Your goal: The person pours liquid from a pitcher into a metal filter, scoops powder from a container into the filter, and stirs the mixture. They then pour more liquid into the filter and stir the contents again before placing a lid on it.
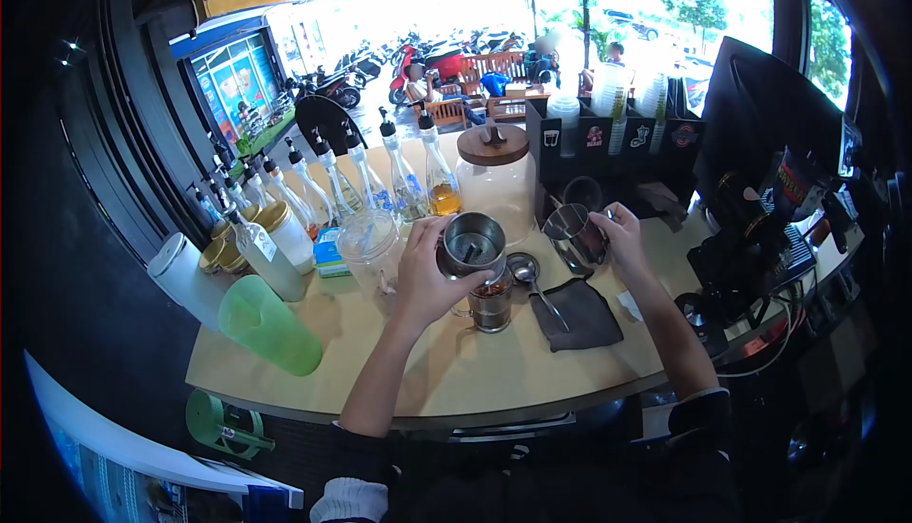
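My left hand [427,276] is wrapped round a round metal cup [475,241], held above a glass mug [491,306] with a metallic lower part and a side handle. Brownish contents show near the mug's top. On the right, my right hand [622,233] grips the handle side of a steel pitcher [576,238], which is tilted. Between the two, a metal ladle [524,268] lies with its handle reaching onto a dark folded cloth [578,316]. What the pitcher holds cannot be made out.
Pump bottles [408,181] line the counter's back left, with a green pitcher [271,325] and a clear lidded container [370,247] nearer. A wood-lidded jar [496,181] stands behind my hands. A black cup organizer [617,138] and dark equipment occupy the right. People sit outside.
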Tool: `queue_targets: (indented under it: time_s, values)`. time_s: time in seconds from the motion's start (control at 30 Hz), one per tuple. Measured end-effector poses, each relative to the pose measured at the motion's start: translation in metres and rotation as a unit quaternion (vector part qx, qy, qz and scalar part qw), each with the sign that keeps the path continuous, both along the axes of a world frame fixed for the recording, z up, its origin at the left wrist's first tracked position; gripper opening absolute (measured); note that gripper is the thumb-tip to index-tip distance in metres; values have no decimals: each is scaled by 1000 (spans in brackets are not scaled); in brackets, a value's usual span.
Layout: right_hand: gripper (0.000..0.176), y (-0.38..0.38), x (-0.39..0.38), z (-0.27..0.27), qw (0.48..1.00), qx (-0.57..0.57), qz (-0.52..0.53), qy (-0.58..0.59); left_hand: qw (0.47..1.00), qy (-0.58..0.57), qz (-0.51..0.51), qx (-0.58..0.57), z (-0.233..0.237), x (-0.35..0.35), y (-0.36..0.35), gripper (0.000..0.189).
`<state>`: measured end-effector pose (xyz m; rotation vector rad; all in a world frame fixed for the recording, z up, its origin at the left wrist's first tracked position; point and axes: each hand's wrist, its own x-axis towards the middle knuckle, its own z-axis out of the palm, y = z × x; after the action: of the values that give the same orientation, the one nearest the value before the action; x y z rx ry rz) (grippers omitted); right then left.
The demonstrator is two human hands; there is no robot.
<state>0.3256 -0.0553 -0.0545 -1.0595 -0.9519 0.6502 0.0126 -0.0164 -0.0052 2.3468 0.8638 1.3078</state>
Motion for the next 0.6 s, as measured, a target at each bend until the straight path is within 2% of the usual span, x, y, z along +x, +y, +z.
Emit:
queue_targets:
  time_s: [0.17, 0.33, 0.47, 0.6]
  values:
    - [20, 13, 8, -37, 998, 21, 17, 62, 1000, 9, 12, -12, 2, -3, 5, 77]
    - [22, 15, 0, -47, 988, 7, 20, 151, 999, 7, 15, -49, 10, -4, 3, 77]
    - [20, 32, 15, -76, 991, 12, 16, 130, 998, 15, 11, -57, 10, -4, 6, 78]
    - [15, 31, 12, -81, 985, 23, 15, 169, 997, 18, 4, -71, 9, -4, 6, 78]
